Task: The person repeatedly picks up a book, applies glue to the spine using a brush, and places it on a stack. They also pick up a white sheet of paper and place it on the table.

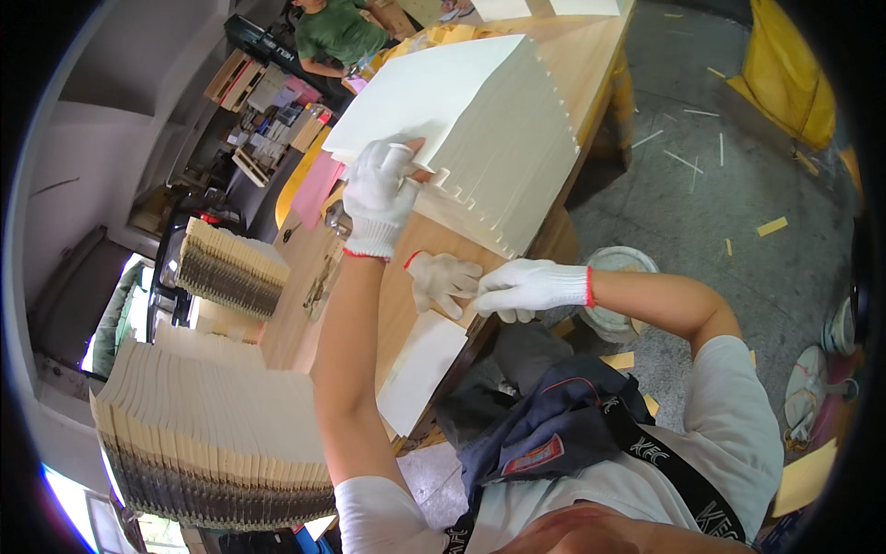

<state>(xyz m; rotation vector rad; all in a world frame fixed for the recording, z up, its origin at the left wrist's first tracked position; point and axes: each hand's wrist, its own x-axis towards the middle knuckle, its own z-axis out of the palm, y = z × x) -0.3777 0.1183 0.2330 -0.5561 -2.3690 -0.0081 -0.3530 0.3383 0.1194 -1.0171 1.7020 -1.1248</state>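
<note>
While left fingers [395, 159] bend at the sheet stack [452, 92], right fingers [494, 301] half-curl beside loose glove [441, 277], grips unclear; stack-handling, apparently; next likely calls for both.

Left hand [380, 194]: palm side turned from view, grip on white paper stack [434, 88] unclear. Metal object [338, 222] partly behind left wrist, kind unclear. Right hand [531, 286]: palm hidden; contact with loose glove [441, 279] cannot be told. Bucket [607, 323] partly covered by right forearm. Co-worker [340, 39], yellow sheeting [784, 78] cut by top edge. Distant clutter [269, 125] too small to identify.
</note>
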